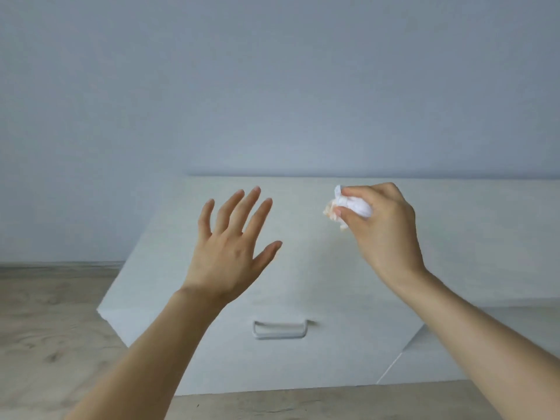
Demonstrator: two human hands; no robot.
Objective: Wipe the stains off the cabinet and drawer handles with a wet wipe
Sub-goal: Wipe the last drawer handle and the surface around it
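Two bare hands are raised in front of a white cabinet [303, 268] that stands on a pale wood-grain floor [45, 328] against a plain grey-blue wall [272, 86]. The left hand [230, 247] is held up over the cabinet's left half, back toward the camera, its fingers straight and spread, holding nothing. The right hand [385, 228] is up over the cabinet's right half, thumb and fingers curled round a crumpled white wipe [348, 206]; the wad sticks out on the hand's left side and shows pale orange staining at its lower edge. A silver bar handle [280, 328] sits low on the cabinet's front, below and between the hands, well apart from the wipe. Neither hand touches the handle.
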